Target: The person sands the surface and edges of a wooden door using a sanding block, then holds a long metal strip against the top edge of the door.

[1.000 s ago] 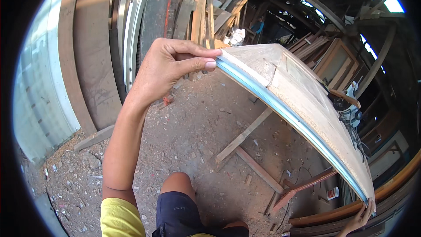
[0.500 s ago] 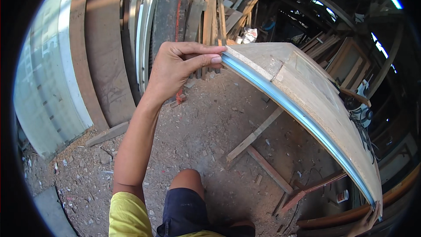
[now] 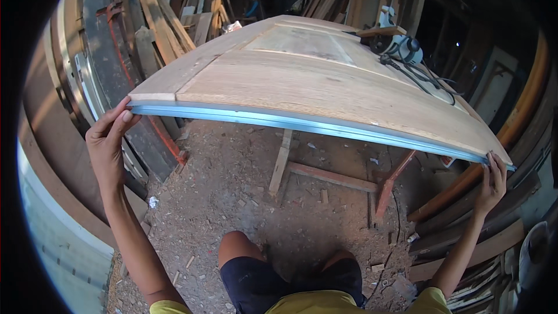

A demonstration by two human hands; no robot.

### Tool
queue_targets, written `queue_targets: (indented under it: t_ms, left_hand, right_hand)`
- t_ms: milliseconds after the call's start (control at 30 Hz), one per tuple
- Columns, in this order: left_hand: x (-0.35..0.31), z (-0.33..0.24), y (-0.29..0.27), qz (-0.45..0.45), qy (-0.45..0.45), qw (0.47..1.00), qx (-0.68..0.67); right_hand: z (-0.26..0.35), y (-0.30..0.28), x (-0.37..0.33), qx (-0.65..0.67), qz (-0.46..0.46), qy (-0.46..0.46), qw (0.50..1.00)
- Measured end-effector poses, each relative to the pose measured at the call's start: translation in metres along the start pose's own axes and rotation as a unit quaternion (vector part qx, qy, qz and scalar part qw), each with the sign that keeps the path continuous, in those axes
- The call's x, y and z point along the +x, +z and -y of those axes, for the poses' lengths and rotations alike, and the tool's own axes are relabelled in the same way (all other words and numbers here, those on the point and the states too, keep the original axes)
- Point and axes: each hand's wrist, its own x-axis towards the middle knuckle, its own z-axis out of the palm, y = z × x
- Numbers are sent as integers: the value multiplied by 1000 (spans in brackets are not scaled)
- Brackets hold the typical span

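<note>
A wooden panelled door (image 3: 256,75) lies flat in front of me at about waist height. Along its near edge runs a long, shiny light-blue metal strip (image 3: 279,122). My left hand (image 3: 109,131) pinches the strip's left end between thumb and fingers, right at the door's corner. At the other end, my right hand (image 3: 493,183) is closed on the strip near the right corner, its thumb partly hidden.
A corded power tool (image 3: 404,49) rests on the door's far right part. Below stands a reddish wooden trestle (image 3: 386,195). Boards (image 3: 154,17) and a red bar clamp (image 3: 125,58) lean at the left. Wood scraps litter the dirt floor (image 3: 244,197).
My view has swung right, so the door's near edge now lies across the picture. My right hand and forearm have come fully into sight. Both hands remain at the strip's ends.
</note>
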Motion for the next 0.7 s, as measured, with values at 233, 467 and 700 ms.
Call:
queue_targets:
  t_ms: [233,467,700]
  left_hand:
    - [15,9,-65,-9,11,997,73]
    - [19,10,-51,22,-1,997,79]
    - [23,8,-61,7,-1,997,76]
  right_hand:
    - [22,33,4,53,-50,-16,997]
    - [15,21,5,44,-55,-47,996]
    - [10,29,3,43,-70,-60,995]
